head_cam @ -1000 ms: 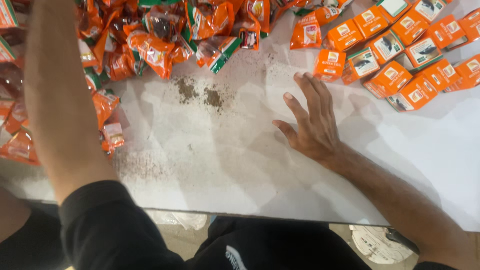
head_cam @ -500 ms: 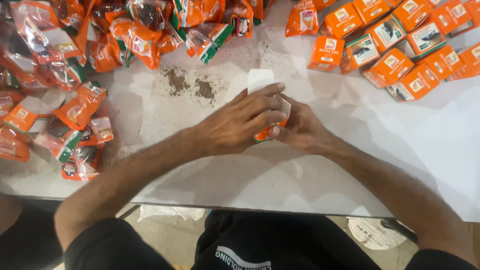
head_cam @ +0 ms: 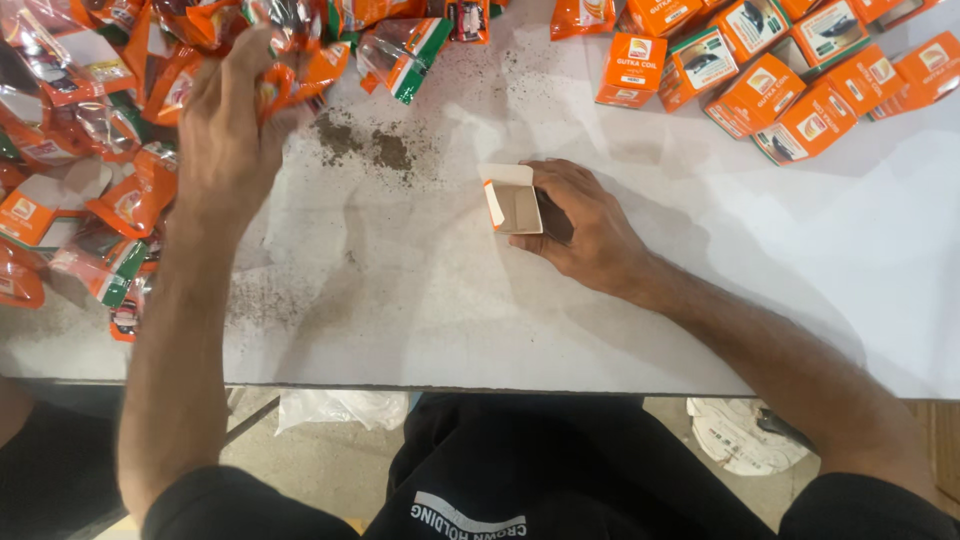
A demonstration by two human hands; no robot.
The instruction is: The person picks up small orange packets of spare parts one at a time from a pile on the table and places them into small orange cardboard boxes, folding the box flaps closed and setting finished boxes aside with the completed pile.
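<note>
small open carton point(head_cam: 513, 198), orange outside with its flap raised, near the middle of the white table point(head_cam: 620, 300), held at its right side by the right hand point(head_cam: 585, 225), fingers curled round it. to the far left, the left hand point(head_cam: 228, 120) closes its fingers on an orange sachet point(head_cam: 275, 85) at the edge of a sachet heap point(head_cam: 90, 150). dark powder patches point(head_cam: 365, 145) lie between the hands. closed orange boxes point(head_cam: 790, 80) are grouped far right.

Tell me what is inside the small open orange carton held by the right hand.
The small open orange carton shows only its bare brownish-grey inner wall and raised white flap. The right hand covers its far end, so anything deeper inside is hidden.
</note>
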